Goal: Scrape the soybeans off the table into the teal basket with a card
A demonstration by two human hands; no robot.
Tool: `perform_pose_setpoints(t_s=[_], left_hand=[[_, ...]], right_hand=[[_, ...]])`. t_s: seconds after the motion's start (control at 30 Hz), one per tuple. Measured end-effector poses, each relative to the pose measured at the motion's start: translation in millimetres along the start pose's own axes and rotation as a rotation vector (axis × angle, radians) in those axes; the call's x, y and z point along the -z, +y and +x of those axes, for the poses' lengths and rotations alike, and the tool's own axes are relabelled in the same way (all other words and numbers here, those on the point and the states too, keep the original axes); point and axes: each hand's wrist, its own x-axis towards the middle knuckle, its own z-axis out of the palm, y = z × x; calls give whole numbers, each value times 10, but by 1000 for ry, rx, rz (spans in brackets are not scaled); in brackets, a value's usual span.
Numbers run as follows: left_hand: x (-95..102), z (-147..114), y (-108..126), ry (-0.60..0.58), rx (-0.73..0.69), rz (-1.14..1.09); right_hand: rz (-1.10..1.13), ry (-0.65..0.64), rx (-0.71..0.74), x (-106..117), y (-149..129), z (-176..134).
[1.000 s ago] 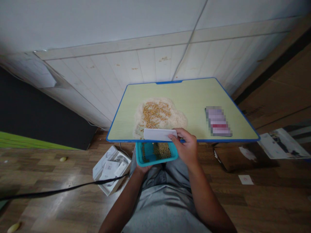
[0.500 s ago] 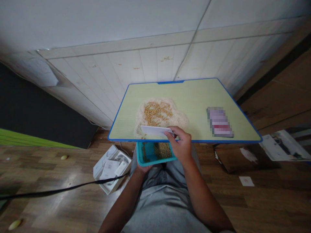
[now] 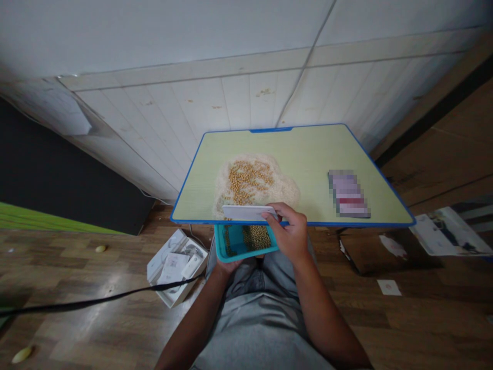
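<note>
My right hand [image 3: 290, 228] grips the right end of a flat white card-like plate [image 3: 246, 211], which stands on its long edge close to the table's near edge. Beyond the plate lie soybeans [image 3: 241, 182] on a spread of pale grains [image 3: 283, 186] that look like rice. Just under the near edge is a teal plastic basket [image 3: 234, 256] with beans inside, most of them on its right side. My left hand [image 3: 230, 266] supports the basket from below; its fingers are mostly hidden beneath it.
The folding table [image 3: 308, 149] has a pale green top and blue rim. A phone-shaped item [image 3: 348, 194], blurred out, lies on its right. On the floor, an open white box [image 3: 177, 267] stands left of my legs. A black strap [image 3: 115, 303] crosses at left.
My right hand has drawn the white plate slightly toward the near edge. A few beans now lie close to that edge. The basket has shifted slightly left and tilted a little.
</note>
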Motion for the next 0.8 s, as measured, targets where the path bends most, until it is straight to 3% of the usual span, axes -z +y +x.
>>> perform_pose_setpoints(t_s=[0.23,0.43,0.8], left_hand=[[86,30,-7,-2,11,-53],[86,38,9,-119,18,-74],[213,139,-78,-109,-22,-67]], right_hand=[[26,-42,45,20,-10,-13],[-11,-9,20,2,9,-17],[20,-63,22,-12,-15,-29]])
